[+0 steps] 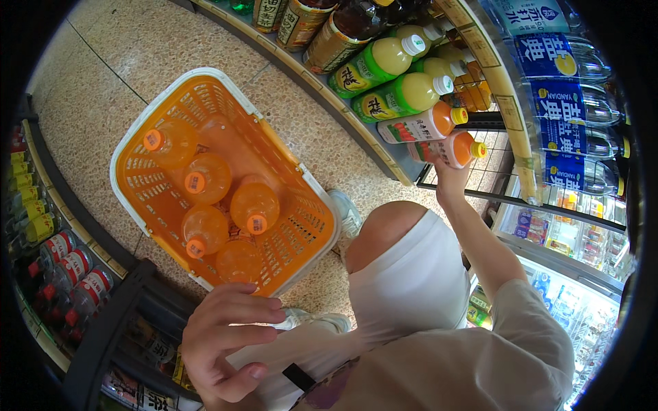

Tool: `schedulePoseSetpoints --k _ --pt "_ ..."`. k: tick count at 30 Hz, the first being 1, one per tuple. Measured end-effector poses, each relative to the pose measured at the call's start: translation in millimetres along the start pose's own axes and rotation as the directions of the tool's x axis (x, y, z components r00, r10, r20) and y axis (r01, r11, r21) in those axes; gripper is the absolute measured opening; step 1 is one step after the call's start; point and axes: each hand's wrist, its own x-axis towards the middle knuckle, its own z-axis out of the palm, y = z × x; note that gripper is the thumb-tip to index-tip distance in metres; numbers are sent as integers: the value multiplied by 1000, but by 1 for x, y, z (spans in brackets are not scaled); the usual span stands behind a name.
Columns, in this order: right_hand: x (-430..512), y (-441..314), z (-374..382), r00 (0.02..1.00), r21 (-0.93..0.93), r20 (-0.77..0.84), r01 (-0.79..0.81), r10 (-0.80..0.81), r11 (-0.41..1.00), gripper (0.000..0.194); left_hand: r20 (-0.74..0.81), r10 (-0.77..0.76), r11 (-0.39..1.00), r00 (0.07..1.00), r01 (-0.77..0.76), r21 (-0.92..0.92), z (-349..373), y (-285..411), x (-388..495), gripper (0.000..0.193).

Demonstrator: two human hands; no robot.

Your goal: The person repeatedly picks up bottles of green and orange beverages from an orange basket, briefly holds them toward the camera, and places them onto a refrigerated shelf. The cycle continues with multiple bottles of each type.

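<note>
My right hand (452, 181) grips an orange juice bottle (461, 147) with a yellow cap at the end of a low shelf; most of my fingers are hidden behind it. A matching juice bottle (422, 125) stands right beside it. My left hand (231, 334) is empty, its fingers apart and bent, over the near edge of an orange plastic shopping basket (288, 154). Several bottles of orange drink stand in that basket, among them one with its cap toward me (206, 180). The near hand partly covers the basket's rim.
Green-labelled bottles (378, 100) and dark tea bottles (339, 38) line the same shelf. Blue-labelled water bottles (560, 118) fill the shelf above. At left, another shelf holds red-capped bottles (77, 272). A lit glass-fronted cooler (570, 293) stands at right. The basket rests on the speckled floor (128, 56).
</note>
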Motion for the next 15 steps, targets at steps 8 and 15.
schedulePoseSetpoints --k 8,15 --pt "67 28 -13 982 216 82 -186 172 958 55 -59 -21 997 998 16 -78 4 3 0 28" --pt "100 42 4 962 245 271 -28 -41 969 42 -51 -22 998 998 18 -67 6 1 1 24"
